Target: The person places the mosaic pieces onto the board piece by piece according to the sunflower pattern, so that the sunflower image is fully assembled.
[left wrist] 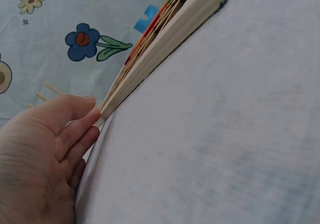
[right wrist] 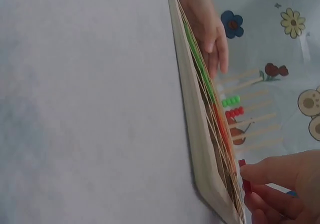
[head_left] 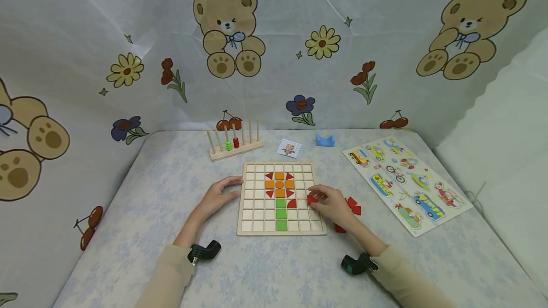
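A wooden grid board lies in the middle of the table. Orange tiles and red triangles form a flower near its top, with a green stem below and a red quarter-round piece beside the stem. My left hand touches the board's left edge with its fingertips, fingers fairly straight. Between thumb and fingers my right hand pinches a red piece over the board's right columns. More red pieces lie right of the board, partly behind that hand.
Behind the board stand a wooden peg rack with green and red beads, a small pattern card and a blue block. A picture puzzle board with vehicles lies at the right. A printed bear curtain hangs along the back.
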